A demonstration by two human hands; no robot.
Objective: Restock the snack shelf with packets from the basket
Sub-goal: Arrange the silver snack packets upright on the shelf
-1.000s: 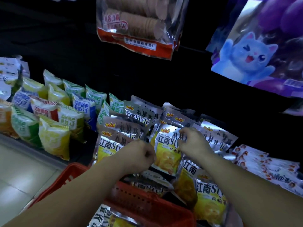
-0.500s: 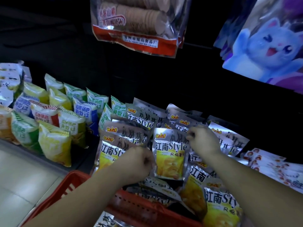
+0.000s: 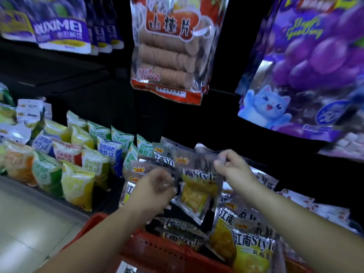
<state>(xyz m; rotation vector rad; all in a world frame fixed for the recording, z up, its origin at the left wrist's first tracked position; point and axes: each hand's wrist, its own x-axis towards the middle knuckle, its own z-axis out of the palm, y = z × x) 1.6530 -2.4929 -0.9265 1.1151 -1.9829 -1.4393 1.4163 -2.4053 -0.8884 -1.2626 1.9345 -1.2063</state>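
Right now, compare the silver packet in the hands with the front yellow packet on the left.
The silver packet is shiny foil with a yellow picture; the yellow packet is yellow and white. The silver packet looks flat, the yellow packet puffed. The left hand and right hand hold the silver packet up; the yellow packet stands in its row, untouched. Both are sealed snack packets.

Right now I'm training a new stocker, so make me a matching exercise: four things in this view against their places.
Things
1. red basket
2. round-slice bag
3. grape bag
4. silver packet

Places
A. upper right
B. gripped by left hand and right hand
C. bottom centre
D. hanging top centre

Pairs: 1-C, 2-D, 3-A, 4-B
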